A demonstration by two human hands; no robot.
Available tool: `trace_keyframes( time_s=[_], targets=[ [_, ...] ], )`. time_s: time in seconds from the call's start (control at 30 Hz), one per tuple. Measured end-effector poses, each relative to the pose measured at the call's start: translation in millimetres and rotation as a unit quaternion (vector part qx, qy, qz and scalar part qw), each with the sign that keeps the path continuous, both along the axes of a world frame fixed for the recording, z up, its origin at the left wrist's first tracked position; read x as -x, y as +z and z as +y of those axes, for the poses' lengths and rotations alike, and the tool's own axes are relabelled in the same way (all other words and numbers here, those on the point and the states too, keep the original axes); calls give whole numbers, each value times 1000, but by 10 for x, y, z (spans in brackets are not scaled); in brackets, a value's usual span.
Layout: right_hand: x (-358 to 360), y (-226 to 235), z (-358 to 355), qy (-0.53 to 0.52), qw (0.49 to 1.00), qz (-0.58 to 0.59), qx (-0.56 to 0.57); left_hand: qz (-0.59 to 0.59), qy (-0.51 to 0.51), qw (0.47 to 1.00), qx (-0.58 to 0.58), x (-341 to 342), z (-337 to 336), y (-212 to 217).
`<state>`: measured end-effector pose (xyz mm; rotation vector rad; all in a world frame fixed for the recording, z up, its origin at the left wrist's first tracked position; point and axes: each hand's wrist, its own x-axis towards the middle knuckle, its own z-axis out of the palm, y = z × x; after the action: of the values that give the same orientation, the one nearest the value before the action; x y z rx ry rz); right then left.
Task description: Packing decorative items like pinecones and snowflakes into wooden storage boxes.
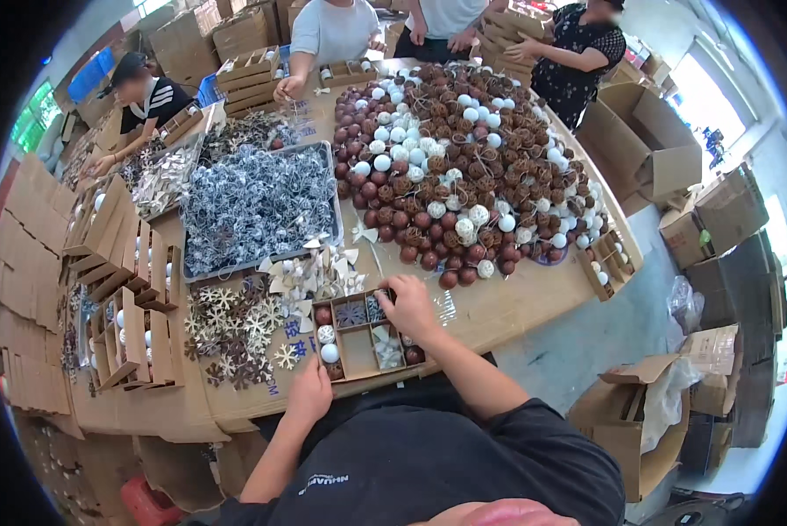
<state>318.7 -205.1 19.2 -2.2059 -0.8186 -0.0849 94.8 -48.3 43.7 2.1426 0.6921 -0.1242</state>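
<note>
A shallow divided cardboard box (355, 349) lies on the table close in front of me. Its left column holds brown and white balls, and its middle compartments hold grey-blue and pale ornaments; one compartment shows bare cardboard. My left hand (308, 393) is closed at the box's near left corner. Over the far right compartment is my right hand (411, 309), fingers curled together; what is between them, if anything, is hidden. Beyond the box lies a heap of pale wooden cutouts (323, 273). Wooden snowflakes (236, 323) are scattered to its left.
A clear tray (338, 206) heaped with silvery-blue ornaments stands behind. Brown and white balls (464, 167) cover the table's far right. Filled divided boxes (131, 337) are stacked at left, another box (606, 263) at the right edge. Several people work around the table; open cartons (639, 145) stand right.
</note>
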Motion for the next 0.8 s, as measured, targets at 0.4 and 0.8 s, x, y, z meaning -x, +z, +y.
trace_keyframes(
  time_s=[0.4,0.8],
  targets=[
    [-63,-42,97,-43,999,-4,-13,-23,21,999,-18,-40,71,-113],
    [-120,-76,27,-47,952,236,-187,-17,-73,987,-141,-211,259,-74]
  ],
)
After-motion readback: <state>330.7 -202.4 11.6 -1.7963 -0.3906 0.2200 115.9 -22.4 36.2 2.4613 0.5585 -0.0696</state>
